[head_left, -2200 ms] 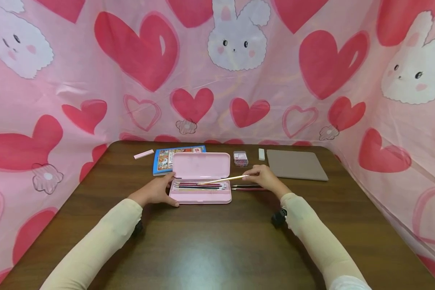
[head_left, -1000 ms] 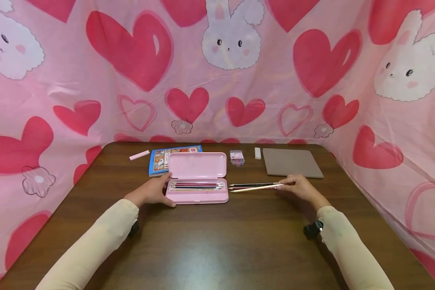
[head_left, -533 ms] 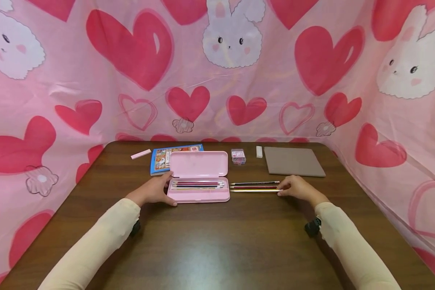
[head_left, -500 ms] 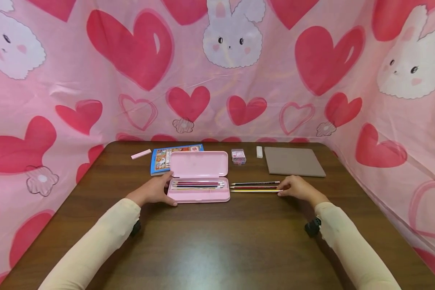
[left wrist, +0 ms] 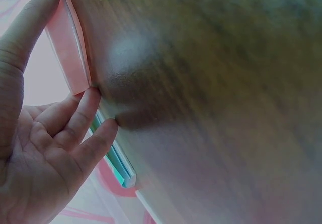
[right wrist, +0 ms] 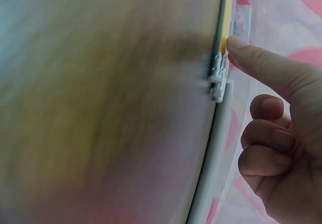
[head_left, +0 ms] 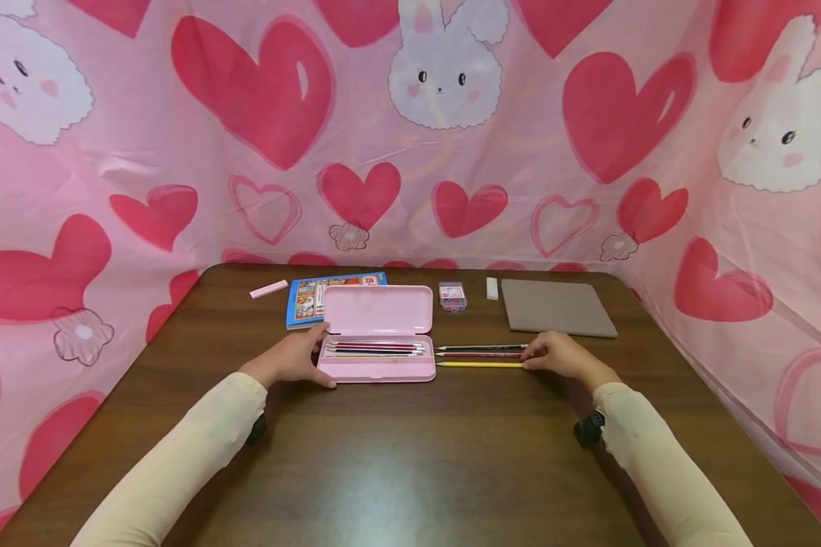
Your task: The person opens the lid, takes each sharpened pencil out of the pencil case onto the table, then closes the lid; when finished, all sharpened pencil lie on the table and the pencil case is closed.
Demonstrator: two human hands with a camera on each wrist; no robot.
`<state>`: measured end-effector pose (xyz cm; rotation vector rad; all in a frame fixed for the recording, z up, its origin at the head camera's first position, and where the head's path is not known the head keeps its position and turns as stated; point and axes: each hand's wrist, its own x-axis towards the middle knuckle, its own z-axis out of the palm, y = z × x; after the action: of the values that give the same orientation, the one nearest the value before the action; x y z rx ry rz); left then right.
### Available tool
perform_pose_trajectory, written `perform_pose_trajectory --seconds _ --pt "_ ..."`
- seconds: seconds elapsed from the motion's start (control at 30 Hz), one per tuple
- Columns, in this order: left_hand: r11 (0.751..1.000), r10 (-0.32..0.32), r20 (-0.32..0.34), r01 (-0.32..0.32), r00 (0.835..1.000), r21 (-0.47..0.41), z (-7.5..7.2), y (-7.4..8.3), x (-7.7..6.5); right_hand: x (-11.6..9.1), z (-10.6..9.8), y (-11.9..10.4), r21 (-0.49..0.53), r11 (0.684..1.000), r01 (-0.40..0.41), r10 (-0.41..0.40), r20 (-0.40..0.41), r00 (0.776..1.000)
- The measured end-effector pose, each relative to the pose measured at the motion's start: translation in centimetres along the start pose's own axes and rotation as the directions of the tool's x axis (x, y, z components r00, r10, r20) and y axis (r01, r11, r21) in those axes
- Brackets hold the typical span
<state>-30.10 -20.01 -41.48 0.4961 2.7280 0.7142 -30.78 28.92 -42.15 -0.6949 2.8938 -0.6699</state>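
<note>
An open pink pencil case [head_left: 376,371] lies in the middle of the head view, lid raised, several pencils [head_left: 376,347] in its back compartment. My left hand [head_left: 290,358] holds its left end, thumb at the front corner and fingers at the back; the left wrist view shows the fingertips on the case's side [left wrist: 70,48]. Right of the case lie a black pencil [head_left: 482,347], a red pencil [head_left: 479,354] and, nearest me, a yellow pencil [head_left: 482,365], tips toward the case. My right hand [head_left: 564,357] pinches the yellow pencil's far right end, its other fingers curled in the right wrist view.
Behind the case lies a blue book [head_left: 304,300], with a pink bar [head_left: 269,289] to its left. A small clear box [head_left: 453,297], a white eraser-like block [head_left: 492,289] and a grey-brown flat pad [head_left: 557,308] line the back of the wooden table [head_left: 383,456].
My right hand has carried the yellow pencil from over the case to the right and laid it in front of the other two, turning it slightly. The left hand has stayed on the case.
</note>
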Motion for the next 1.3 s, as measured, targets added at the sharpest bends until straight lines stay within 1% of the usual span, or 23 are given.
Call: perform_pose_trajectory --seconds 0.03,0.1,0.13,0.2,0.27,0.37,0.4,0.43,0.5,0.73,0.9,1.17,1.3 --pt "1.000 0.001 0.001 -0.001 1.000 0.001 0.0 0.0 0.0 0.1 0.0 -0.1 0.017 1.000 -0.005 0.005 -0.001 1.000" --pt "1.000 0.004 0.001 -0.004 1.000 0.000 0.0 0.1 0.0 0.3 -0.1 -0.5 0.050 0.999 0.009 -0.009 -0.007 1.000" --pt "1.000 0.004 0.000 -0.004 1.000 0.000 0.0 0.0 0.0 0.4 -0.2 -0.7 0.066 0.998 0.023 -0.023 -0.010 1.000" --pt "1.000 0.009 0.000 -0.009 1.000 0.002 0.0 0.0 0.0 0.8 -0.2 -1.1 0.089 0.993 0.079 -0.077 -0.028 0.997" --pt "1.000 0.005 -0.001 -0.005 1.000 0.000 -0.1 0.0 0.0 1.3 -0.1 -1.6 0.094 0.990 0.107 -0.103 -0.038 0.994" --pt "1.000 0.007 0.000 -0.007 1.000 -0.001 -0.1 0.0 -0.1 2.2 0.3 -2.4 0.078 0.993 0.089 -0.086 -0.045 0.995" --pt "1.000 0.009 0.001 -0.009 1.000 0.001 -0.2 0.1 -0.1 2.4 0.4 -2.6 0.072 0.996 0.059 -0.057 -0.036 0.998" --pt "1.000 0.001 0.001 -0.001 1.000 -0.003 -0.2 0.1 -0.1 2.7 0.6 -2.8 0.063 0.997 0.049 -0.047 -0.036 0.998" --pt "1.000 -0.005 0.001 0.005 1.000 -0.002 -0.2 0.2 -0.1 3.3 0.9 -3.3 0.047 0.998 0.045 -0.044 -0.039 0.998" --pt "1.000 0.006 0.001 -0.006 1.000 -0.002 -0.2 0.3 -0.2 5.3 1.7 -5.3 0.032 0.991 0.128 -0.127 -0.027 0.992" --pt "1.000 0.006 -0.001 -0.006 1.000 0.003 -0.1 0.2 -0.2 6.7 2.2 -7.0 0.026 0.988 0.155 -0.154 -0.014 0.988" --pt "1.000 0.017 -0.009 -0.017 1.000 0.010 0.0 0.0 0.0 8.9 3.4 -9.5 0.071 0.986 0.149 -0.152 0.033 0.988" --pt "1.000 0.023 -0.013 -0.023 1.000 0.002 0.0 0.0 -0.1 9.7 4.2 -10.4 0.081 0.979 0.188 -0.192 0.048 0.980"
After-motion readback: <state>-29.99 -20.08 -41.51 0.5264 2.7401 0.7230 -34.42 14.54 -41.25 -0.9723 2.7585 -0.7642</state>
